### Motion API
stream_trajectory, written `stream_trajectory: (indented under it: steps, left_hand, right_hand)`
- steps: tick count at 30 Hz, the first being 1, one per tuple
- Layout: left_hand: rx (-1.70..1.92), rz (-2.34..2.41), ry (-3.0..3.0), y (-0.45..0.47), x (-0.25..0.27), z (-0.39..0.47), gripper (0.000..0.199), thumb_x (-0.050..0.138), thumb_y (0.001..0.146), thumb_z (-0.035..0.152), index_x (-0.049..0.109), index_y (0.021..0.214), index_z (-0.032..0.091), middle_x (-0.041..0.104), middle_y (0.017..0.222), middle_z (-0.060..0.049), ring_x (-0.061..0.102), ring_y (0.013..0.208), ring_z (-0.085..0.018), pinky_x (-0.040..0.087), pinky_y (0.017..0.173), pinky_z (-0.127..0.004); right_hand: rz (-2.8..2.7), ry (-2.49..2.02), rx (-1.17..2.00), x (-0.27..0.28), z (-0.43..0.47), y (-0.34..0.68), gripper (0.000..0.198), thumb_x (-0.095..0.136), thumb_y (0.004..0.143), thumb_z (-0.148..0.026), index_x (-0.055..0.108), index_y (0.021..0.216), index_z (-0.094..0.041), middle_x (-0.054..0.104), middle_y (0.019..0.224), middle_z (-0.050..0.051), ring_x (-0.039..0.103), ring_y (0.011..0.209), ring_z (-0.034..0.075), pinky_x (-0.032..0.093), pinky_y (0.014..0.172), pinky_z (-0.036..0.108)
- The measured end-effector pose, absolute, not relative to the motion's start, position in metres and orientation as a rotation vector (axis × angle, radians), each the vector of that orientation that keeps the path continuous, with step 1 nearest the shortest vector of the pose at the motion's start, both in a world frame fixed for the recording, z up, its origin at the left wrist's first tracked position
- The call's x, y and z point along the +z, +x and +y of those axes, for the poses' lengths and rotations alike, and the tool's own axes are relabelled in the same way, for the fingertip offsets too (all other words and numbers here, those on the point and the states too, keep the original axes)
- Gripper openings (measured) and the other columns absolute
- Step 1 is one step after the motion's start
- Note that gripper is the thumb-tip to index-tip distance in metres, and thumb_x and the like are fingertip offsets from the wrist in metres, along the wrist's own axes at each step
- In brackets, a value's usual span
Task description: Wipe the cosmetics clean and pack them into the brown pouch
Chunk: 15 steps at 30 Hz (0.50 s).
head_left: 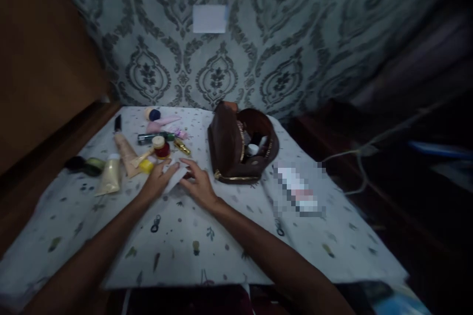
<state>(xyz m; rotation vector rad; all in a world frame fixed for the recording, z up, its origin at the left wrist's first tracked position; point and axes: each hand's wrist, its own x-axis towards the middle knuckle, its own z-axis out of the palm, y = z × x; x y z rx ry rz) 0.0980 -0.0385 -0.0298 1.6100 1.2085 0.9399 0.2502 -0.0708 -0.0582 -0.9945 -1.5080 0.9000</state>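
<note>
My left hand [156, 180] pinches a small flat white piece [176, 178], paper-like or a packet; I cannot tell which. My right hand [200, 188] has its fingertips on the right edge of the same piece, just above the tablecloth. Beyond the left hand are a dark red jar with a cream lid [161, 148], a yellow-capped item [146, 166] and a small gold tube [182, 146]. To the right of my right hand stands an open brown zip bag [226, 145] with a white-lidded container [253, 149] and other small things inside.
Farther left lie a cream squeeze tube [111, 176], a beige tube [125, 152] and a dark brush-like item [76, 163]. Pink items [162, 123] and a green tube [148, 138] lie behind. A pixelated object [298, 190] rests on the printed tablecloth [236, 246] at right.
</note>
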Motion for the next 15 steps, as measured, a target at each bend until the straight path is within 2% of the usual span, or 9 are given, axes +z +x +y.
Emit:
stream_trajectory:
  steps: [2,4,6,9,11,15]
  left_hand:
    - [0.951,1.237,1.628,0.0964,-0.0286,-0.0357,0.053,0.057,0.077,0.065,0.066,0.094,0.015,0.071,0.085,-0.005,0.064,0.079,-0.023,0.051,0.07,-0.031]
    - [0.999,1.348,1.651,0.0952,-0.0277,-0.0321,0.049,0.062,0.07,0.063,0.065,0.088,0.017,0.07,0.08,-0.003,0.063,0.076,-0.023,0.05,0.066,-0.03]
    - [1.022,1.423,1.668,0.0946,-0.0265,-0.03,0.044,0.063,0.07,0.058,0.063,0.088,0.018,0.068,0.076,-0.001,0.061,0.071,-0.022,0.049,0.061,-0.029]
    - [0.976,1.484,1.685,0.094,-0.0244,-0.0312,0.035,0.058,0.077,0.053,0.061,0.091,0.021,0.058,0.063,0.004,0.05,0.051,-0.016,0.041,0.046,-0.027]
    - [0.971,1.485,1.716,0.0935,-0.0238,-0.0334,0.03,0.055,0.08,0.051,0.06,0.09,0.023,0.053,0.059,0.004,0.043,0.044,-0.015,0.036,0.041,-0.028]
    - [0.964,1.376,1.85,0.0936,-0.0243,-0.0376,0.032,0.047,0.088,0.053,0.059,0.09,0.024,0.06,0.069,-0.001,0.054,0.056,-0.019,0.042,0.047,-0.03]
  right_hand:
    - [-1.5,-1.008,0.914,-0.0604,-0.0709,0.2482,0.041,0.071,0.081,-0.033,0.061,0.119,-0.022,0.07,0.096,0.001,0.066,0.085,0.016,0.053,0.079,0.027]
    - [-1.476,-1.018,0.918,-0.0612,-0.0704,0.2482,0.033,0.071,0.081,-0.038,0.064,0.109,-0.021,0.069,0.088,0.0,0.066,0.082,0.016,0.054,0.078,0.028]
    - [-1.461,-1.036,0.9,-0.0596,-0.0702,0.2498,0.029,0.072,0.081,-0.04,0.067,0.101,-0.021,0.068,0.087,0.0,0.065,0.08,0.015,0.054,0.077,0.028]
    - [-1.479,-1.054,0.831,-0.0548,-0.0711,0.2529,0.025,0.075,0.08,-0.036,0.07,0.1,-0.022,0.067,0.092,0.001,0.063,0.08,0.014,0.054,0.076,0.026]
    - [-1.487,-1.062,0.795,-0.0528,-0.0717,0.2539,0.024,0.076,0.08,-0.031,0.071,0.102,-0.022,0.066,0.093,0.002,0.062,0.079,0.013,0.053,0.076,0.025]
    - [-1.476,-1.076,0.786,-0.0562,-0.0703,0.2522,0.022,0.075,0.08,-0.026,0.072,0.101,-0.02,0.064,0.092,0.002,0.062,0.079,0.013,0.053,0.076,0.025]
